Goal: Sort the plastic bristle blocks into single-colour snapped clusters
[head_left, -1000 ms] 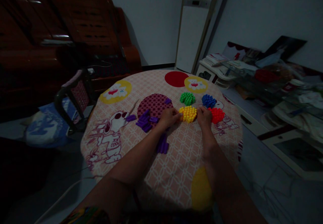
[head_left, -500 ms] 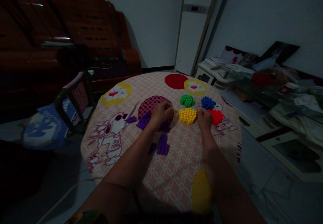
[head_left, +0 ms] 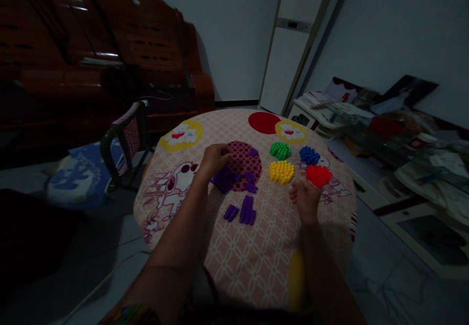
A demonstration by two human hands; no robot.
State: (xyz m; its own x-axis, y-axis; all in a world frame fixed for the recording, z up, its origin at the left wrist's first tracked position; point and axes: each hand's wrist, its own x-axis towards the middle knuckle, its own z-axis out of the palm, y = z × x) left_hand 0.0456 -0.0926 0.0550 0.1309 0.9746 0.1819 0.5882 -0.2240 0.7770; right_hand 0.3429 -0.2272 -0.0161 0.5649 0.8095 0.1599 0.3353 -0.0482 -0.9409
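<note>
My left hand (head_left: 216,159) hovers at the left edge of a round dark-checked patch (head_left: 244,161) on the tablecloth, fingers pinched together; anything between them is too small to see. Below it lie several purple stick-like pieces (head_left: 222,182). More purple pieces (head_left: 247,210) lie side by side nearer to me, with a short group (head_left: 231,212) at their left. My right hand (head_left: 306,199) is closed, its fingers curled, just on the near side of a yellow knobbly cluster (head_left: 281,172) and a red one (head_left: 318,175). What it may hold is hidden.
Green (head_left: 280,150) and blue (head_left: 309,155) clusters stand farther back on the round table's patterned cloth (head_left: 264,247). A folding chair (head_left: 124,141) stands at the left, a wooden sofa (head_left: 142,46) behind. A cluttered cabinet (head_left: 388,168) runs along the right.
My left hand has moved left across the checked patch, uncovering purple pieces there. My right hand has drawn back toward me, away from between the yellow and red clusters. The view has shifted slightly.
</note>
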